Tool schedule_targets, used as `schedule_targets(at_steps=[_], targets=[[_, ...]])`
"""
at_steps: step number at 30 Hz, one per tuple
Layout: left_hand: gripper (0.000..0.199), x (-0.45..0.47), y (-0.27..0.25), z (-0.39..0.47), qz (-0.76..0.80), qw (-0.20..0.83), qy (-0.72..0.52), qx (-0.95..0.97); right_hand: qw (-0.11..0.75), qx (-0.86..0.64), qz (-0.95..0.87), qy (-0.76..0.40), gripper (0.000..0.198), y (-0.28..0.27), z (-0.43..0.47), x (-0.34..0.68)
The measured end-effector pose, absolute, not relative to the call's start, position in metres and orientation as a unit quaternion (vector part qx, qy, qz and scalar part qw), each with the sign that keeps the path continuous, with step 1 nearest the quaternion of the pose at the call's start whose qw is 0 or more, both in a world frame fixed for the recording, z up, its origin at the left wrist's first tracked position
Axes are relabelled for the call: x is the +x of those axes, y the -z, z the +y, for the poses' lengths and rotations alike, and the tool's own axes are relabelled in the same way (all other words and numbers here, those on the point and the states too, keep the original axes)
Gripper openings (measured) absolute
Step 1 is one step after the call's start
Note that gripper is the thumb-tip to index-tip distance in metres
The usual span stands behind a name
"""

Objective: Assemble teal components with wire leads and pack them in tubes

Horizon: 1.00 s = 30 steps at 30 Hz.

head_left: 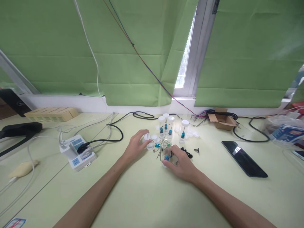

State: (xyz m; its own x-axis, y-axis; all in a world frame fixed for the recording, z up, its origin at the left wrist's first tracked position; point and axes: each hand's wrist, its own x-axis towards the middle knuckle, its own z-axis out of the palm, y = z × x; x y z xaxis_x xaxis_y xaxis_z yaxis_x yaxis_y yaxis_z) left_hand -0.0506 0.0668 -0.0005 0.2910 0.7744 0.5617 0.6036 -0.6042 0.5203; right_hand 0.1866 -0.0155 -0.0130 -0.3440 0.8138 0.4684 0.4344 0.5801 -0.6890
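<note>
A: Where's the clear jar [166, 152]?
B: In front, between thumb and fingers of the right hand [182, 163]. Blue part inside. Can't tell if it touches the table [147, 193].
A: Left hand [135, 147]?
B: Pinching a white cap [146, 136], more caps beside it.
A: Around?
B: Thin rods [163, 141] at the jar, 4 capped jars [170, 126] behind. Phone [244, 158] right, power strip [77, 152] left.

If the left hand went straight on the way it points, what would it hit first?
Probably the loose white caps just beyond the left hand, then perhaps a clear jar; depth is hard to judge.
</note>
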Motion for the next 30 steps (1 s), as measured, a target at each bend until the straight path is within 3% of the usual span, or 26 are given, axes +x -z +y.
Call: schedule_targets(at_steps=[10, 16, 23, 30], targets=[[0.036, -0.035, -0.010, 0.041, 0.405, 0.049, -0.359, 0.839, 0.407, -0.385, -0.797, -0.227, 0.008, 0.010, -0.019, 0.186], [0.031, -0.025, -0.016, 0.028, 0.431, 0.112, -0.437, 0.781, 0.415, -0.384, -0.794, -0.224, 0.008, 0.010, -0.020, 0.186], [0.042, -0.015, -0.020, 0.017, 0.451, 0.232, -0.472, 0.721, 0.408, -0.391, -0.793, -0.229, 0.018, 0.010, -0.021, 0.186], [0.039, -0.013, -0.014, 0.015, 0.420, 0.265, -0.485, 0.720, 0.399, -0.382, -0.803, -0.225, 0.023, 0.009, -0.022, 0.185]])
